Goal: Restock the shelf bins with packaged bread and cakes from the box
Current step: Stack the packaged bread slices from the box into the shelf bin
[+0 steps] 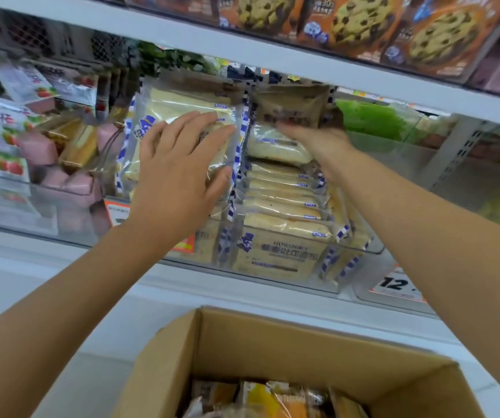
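A clear shelf bin [360,251] in the middle of the shelf holds several blue-and-white packs of sliced bread. My left hand [179,173] lies flat, fingers spread, on the face of an upright bread pack [167,113] at the bin's left side. My right hand [315,137] reaches into the back of the bin and grips a brownish bread pack [291,107] from below, above the stacked packs [282,203]. The open cardboard box [273,351] stands below the shelf with several packaged breads [267,399] inside.
A bin with pink and strawberry-printed cakes [47,152] stands to the left. Green packs [375,119] fill the bin to the right, beside a perforated metal upright [459,146]. Cookie boxes [360,19] line the shelf above. A price tag [396,285] sits on the shelf edge.
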The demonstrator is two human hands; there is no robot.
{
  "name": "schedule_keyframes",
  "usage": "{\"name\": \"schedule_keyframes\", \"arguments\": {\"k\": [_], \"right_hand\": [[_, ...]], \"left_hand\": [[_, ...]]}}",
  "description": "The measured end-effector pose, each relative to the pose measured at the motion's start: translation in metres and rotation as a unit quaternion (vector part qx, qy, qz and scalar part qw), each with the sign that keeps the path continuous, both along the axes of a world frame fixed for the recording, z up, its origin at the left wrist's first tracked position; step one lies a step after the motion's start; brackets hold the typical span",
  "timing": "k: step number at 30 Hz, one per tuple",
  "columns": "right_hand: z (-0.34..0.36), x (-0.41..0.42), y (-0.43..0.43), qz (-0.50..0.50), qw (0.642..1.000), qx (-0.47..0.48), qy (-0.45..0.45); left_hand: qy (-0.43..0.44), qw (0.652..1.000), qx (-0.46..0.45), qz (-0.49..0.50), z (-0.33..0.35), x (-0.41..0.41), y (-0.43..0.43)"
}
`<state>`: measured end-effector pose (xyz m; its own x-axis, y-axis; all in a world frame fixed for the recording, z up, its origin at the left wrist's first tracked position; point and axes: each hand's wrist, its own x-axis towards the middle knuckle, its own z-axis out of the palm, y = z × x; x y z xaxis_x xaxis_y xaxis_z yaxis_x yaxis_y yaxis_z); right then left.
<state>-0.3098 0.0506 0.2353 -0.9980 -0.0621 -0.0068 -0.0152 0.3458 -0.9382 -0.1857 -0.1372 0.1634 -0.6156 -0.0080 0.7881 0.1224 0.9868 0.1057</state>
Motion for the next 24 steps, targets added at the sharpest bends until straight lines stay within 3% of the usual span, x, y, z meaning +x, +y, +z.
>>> {"name": "schedule_keyframes", "arguments": {"k": [2, 5, 10, 16, 20, 24], "right_hand": [[-0.002, 0.003, -0.004, 0.009, 0.999, 0.029, 0.011], [-0.003, 0.003, -0.002, -0.018, 1.0, -0.007, 0.019], [-0.013, 0.008, 0.002, -0.028, 0.994, 0.01, 0.108], [-0.003, 0.001, -0.001, 0.006, 1.0, 0.023, 0.009], [-0.007, -0.006, 0.004, -0.032, 0.994, 0.083, 0.064], [-0.014, -0.01, 0.007, -0.034, 0.986, 0.077, 0.147]], "left_hand": [[0.0, 1.0, 0.001, 0.005, 0.0, 0.001, 0.0], [-0.002, 1.0, 0.002, 0.002, 0.001, 0.002, 0.001], [-0.005, 1.0, 0.002, 0.003, 0.001, 0.002, 0.001], [-0.005, 1.0, 0.002, 0.003, 0.002, 0.002, 0.002], [0.002, 1.0, 0.004, 0.0, 0.001, 0.002, 0.002], [0.002, 1.0, 0.004, -0.001, 0.001, 0.001, 0.002]]}}
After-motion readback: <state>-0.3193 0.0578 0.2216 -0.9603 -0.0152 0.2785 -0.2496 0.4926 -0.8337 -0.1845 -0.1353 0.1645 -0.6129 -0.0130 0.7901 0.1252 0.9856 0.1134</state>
